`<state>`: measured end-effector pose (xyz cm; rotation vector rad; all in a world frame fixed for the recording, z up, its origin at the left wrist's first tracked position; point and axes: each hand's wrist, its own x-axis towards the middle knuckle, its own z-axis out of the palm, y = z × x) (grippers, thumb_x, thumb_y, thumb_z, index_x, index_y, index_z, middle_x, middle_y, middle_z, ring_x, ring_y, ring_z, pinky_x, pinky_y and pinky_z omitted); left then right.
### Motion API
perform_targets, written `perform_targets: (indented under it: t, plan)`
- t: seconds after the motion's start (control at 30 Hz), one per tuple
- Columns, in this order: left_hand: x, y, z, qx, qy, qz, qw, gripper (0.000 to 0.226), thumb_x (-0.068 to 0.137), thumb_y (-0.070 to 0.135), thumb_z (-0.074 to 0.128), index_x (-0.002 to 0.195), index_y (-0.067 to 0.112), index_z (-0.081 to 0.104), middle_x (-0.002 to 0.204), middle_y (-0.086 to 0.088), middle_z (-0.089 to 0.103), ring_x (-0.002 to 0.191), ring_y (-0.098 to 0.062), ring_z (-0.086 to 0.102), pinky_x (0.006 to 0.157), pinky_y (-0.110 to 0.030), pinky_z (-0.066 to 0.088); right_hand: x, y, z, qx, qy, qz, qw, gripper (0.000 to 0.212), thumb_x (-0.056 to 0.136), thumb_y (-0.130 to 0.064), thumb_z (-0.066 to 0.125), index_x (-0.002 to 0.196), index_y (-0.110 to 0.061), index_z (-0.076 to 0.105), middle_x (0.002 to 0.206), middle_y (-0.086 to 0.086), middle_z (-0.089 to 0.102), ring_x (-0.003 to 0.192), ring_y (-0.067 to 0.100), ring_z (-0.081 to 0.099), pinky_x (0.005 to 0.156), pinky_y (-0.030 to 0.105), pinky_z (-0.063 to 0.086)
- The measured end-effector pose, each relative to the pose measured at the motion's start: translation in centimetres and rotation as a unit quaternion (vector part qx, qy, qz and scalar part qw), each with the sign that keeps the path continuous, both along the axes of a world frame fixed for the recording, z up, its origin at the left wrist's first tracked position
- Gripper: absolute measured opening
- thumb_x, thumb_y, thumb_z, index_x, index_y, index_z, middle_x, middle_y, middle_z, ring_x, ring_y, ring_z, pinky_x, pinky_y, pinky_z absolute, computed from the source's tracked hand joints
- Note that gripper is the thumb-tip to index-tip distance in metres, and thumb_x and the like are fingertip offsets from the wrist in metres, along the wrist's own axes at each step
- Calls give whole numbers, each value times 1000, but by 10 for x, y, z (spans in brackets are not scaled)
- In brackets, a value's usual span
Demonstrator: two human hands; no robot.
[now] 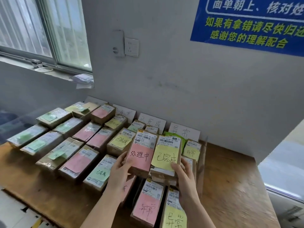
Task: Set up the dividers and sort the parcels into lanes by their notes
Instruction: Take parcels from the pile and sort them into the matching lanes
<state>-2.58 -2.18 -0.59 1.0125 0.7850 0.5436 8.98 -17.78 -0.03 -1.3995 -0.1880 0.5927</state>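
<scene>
My left hand [120,175] grips a brown parcel with a pink note [139,155], lifted above the table. My right hand [184,180] grips a second parcel with a yellow note [166,157] beside it. Below them lie a parcel with a pink note [147,208] and one with a yellow note [174,216]. Rows of parcels with green [34,145], pink [77,163] and yellow [119,142] notes fill the left of the wooden table [230,186]. White label cards [152,122] lean on the wall behind the rows. A clear divider panel [201,162] stands right of the parcels.
A grey wall with a socket [131,46] and a blue poster [250,22] rises behind the table. A window [41,30] and sill with papers [83,79] are at upper left. A white surface [284,162] borders the table on the right.
</scene>
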Motion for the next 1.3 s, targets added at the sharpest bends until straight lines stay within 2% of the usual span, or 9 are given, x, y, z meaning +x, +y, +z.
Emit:
perform_targets:
  t: [0.17,0.33,0.47,0.6,0.7,0.87,1.0,1.13,1.3]
  plan:
    - [4,25,-2,0,5,26,1000,29,94,19,62,123,24,59,112,-14,69,100,-29,65,75,-36,53,17,29,-3,4,12,37,999,43,92,-22,66,131,-24,50,107,-9,62,94,4,58,71,22,43]
    - [12,49,5,-14,-1,37,999,31,96,16,59,126,20,57,109,-15,70,92,-28,67,67,-33,53,28,62,-9,-10,21,35,999,55,81,-34,76,130,-26,53,114,1,70,107,27,67,99,50,51]
    - [19,74,8,-17,-5,42,999,24,96,16,59,119,22,61,102,-12,72,78,-21,70,56,-29,55,33,88,-8,-16,31,24,999,88,52,-55,81,131,-30,52,118,2,70,108,27,67,100,52,49]
    - [29,113,5,-6,-9,44,999,30,95,16,62,124,20,60,106,-10,72,92,-26,66,71,-34,53,43,122,-10,-37,33,-6,999,92,47,-60,79,130,-32,52,122,2,67,112,28,64,103,54,47]
    - [34,145,2,-10,-14,36,999,29,94,16,63,122,18,61,107,-11,72,93,-29,66,73,-38,55,45,146,-10,-53,39,-35,997,84,54,-60,79,128,-30,54,120,1,67,111,26,64,99,51,50]
    - [38,195,-1,-13,-16,6,1000,34,94,16,63,127,19,57,110,-10,71,97,-28,67,75,-37,54,45,177,-19,-81,63,-83,991,40,88,-27,69,126,-19,56,106,4,69,87,22,68,65,33,52]
    - [37,222,-4,-32,-21,-17,999,34,94,14,63,126,20,55,109,-10,69,97,-25,66,71,-32,53,36,195,-30,-99,73,-111,986,37,90,-25,67,123,-15,53,102,4,64,85,20,64,65,32,52]
    - [35,239,-12,-32,-12,-42,999,34,94,17,63,127,22,56,114,-13,68,106,-29,64,76,-35,53,25,207,-47,-133,109,-152,973,50,84,-34,70,129,-20,53,116,6,62,105,28,61,94,49,53]
    - [29,247,-13,-36,-12,-60,997,29,95,15,60,123,21,56,114,-13,67,105,-27,63,73,-32,52,19,214,-55,-146,139,-160,966,40,91,-32,63,127,-21,48,115,5,58,108,28,57,91,42,50]
